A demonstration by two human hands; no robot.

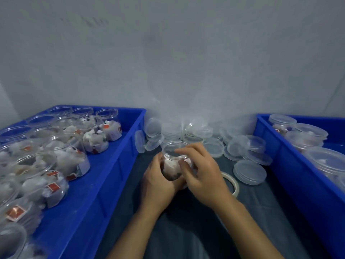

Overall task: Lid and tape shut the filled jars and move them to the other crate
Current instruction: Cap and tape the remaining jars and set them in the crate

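So both hands are on one clear round plastic jar (172, 161) stuffed with white wrapped packets, sitting pretty much dead centre on the dark grey-blue cloth surface (196, 230). The left hand (158, 182) has its fingers curled round the jar's lower side, and the right hand (200, 171) grips it from the other side, thumb on the wall and fingertips up at the open rim, no lid on it yet. Working room is tight: it's a narrow lane between the blue plastic crate on the left (104, 184), packed with open filled jars, and the blue plastic crate on the right (291, 174), which holds jars that already have lids. The inner walls of both crates stand close to the forearms. Up ahead the lane is blocked by a loose heap of clear round plastic lids (186, 130) spilling toward the right crate, with one lid (249, 171) lying flat nearest the hands. A white roll of tape (231, 181) lies flat just beside the right wrist, partly hidden by it. Behind everything is a plain pale grey wall (168, 53).
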